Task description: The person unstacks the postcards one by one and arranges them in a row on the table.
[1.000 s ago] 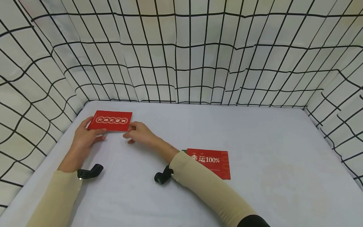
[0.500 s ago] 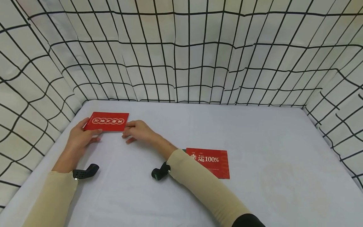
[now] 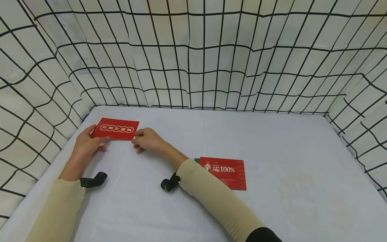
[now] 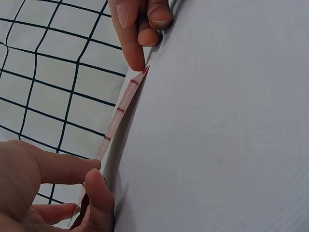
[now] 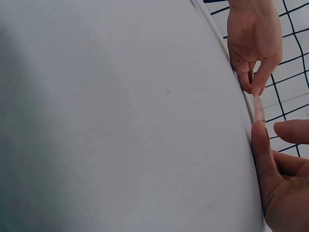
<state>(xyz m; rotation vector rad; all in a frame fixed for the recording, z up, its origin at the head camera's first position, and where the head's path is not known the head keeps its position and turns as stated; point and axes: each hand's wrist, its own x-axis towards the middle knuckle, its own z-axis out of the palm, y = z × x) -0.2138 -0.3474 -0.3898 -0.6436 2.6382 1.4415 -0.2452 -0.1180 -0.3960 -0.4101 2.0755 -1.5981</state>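
A red envelope with a row of round, light-lettered emblems is at the back left of the white table in the head view. My left hand grips its left end, with the thumb along the near edge. In the left wrist view the envelope appears nearly edge-on, one end between the left hand's fingers. My right hand touches the right end with its fingertips. A gap shows between two fingers of the right hand in the right wrist view.
Another red envelope with white lettering lies partly under the right sleeve, a dark green edge showing beside it. White walls with black netting surround the white table. Black devices are worn on both wrists.
Both hands stay at the ends of the envelope. Envelope and hands shift only slightly in the head view, along with the background, and the envelope's tilt alters a little.
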